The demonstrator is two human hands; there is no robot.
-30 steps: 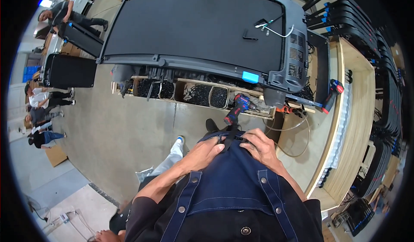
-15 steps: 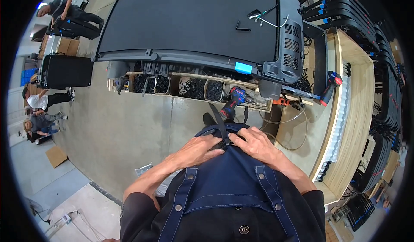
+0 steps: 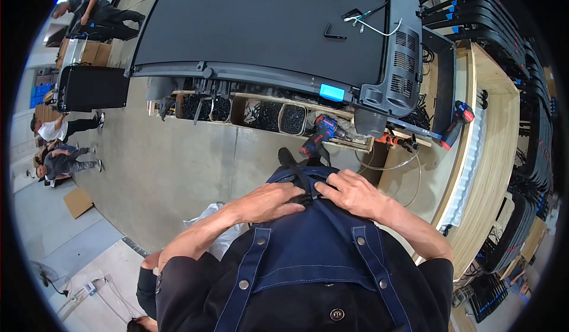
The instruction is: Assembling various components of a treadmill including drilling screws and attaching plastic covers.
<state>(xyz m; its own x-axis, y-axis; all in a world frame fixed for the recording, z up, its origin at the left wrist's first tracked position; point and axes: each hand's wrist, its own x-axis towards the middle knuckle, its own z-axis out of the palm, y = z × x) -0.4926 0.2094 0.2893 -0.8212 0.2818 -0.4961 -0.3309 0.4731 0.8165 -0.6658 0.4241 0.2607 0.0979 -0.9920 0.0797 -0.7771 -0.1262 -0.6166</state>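
Observation:
My left hand [image 3: 268, 202] and my right hand [image 3: 351, 193] meet at my waist, over the front of a dark blue apron [image 3: 314, 243]. The fingers of the left are closed round a black strap [image 3: 302, 181] with what looks like a buckle, partly hidden by the fingers. The right is closed beside it, its fingertips pinching the strap's other side or the apron cloth; I cannot tell which. Just beyond my hands, a blue and black cordless drill [image 3: 320, 135] rests tilted at the edge of a wooden parts tray [image 3: 237, 129].
A treadmill deck [image 3: 261, 30] lies ahead, carrying a hex key [image 3: 335, 32] and a white cable [image 3: 382, 31]. Bins of black screws [image 3: 293, 119] line the tray. On the right are a red power tool [image 3: 456, 126] and a wooden crate [image 3: 495, 154]. Co-workers stand at the left.
Both hands stay at the strap; the left has shifted slightly left. The view has moved a little. Another person's arm now shows at the lower left, beside a white plastic bag.

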